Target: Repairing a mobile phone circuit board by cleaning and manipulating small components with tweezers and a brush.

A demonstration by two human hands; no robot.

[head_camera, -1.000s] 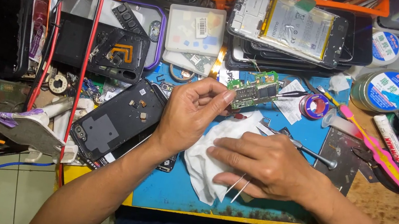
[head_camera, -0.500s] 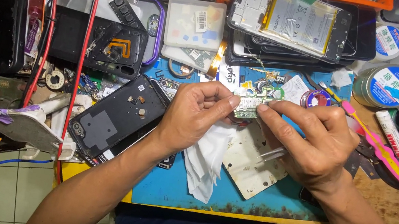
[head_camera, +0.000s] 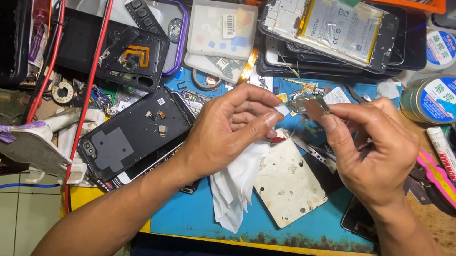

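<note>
Head view shows 2 hands above the blue mat (head_camera: 309,228), the left hand (head_camera: 227,137) pinching a white cloth (head_camera: 235,185) against a small green circuit board (head_camera: 309,105) pinched by the right hand (head_camera: 376,152), near a stained white plate (head_camera: 288,184).

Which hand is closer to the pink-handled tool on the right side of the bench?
Right. The right hand is just left of the pink-handled tool, holding a small circuit board. The left hand is farther left, pinching a white cloth.
</note>
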